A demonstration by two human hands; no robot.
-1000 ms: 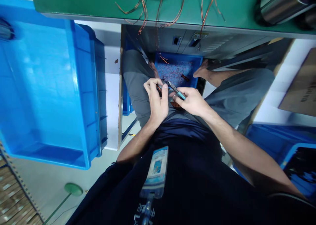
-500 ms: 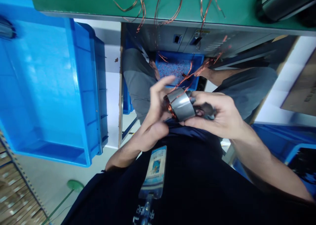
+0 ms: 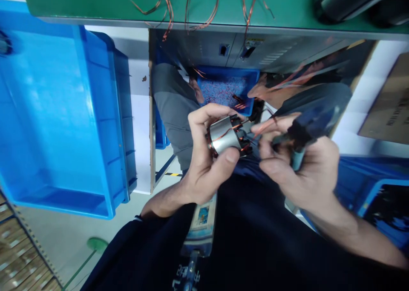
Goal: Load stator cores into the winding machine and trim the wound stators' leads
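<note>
My left hand (image 3: 204,163) is wrapped round a small metal motor stator (image 3: 225,138) wound with copper wire, thumb under it and fingers over the top. My right hand (image 3: 300,167) is closed on a hand tool with blue grips (image 3: 306,129), probably cutters or pliers, blurred by motion. Its fingertips pinch copper wire leads (image 3: 287,80) that run up and to the right from the stator. Both hands are above my lap, close to my chest.
A large blue bin (image 3: 64,112) stands at the left. A smaller blue tray of wire scraps (image 3: 223,90) lies on the floor between my legs. A green bench edge (image 3: 128,1) with hanging copper wires runs along the top. More blue crates (image 3: 377,188) are at the right.
The stator passed from my right hand to my left hand, which now grips it. My right hand took the blue-handled tool up and pulls the wire leads out to the right.
</note>
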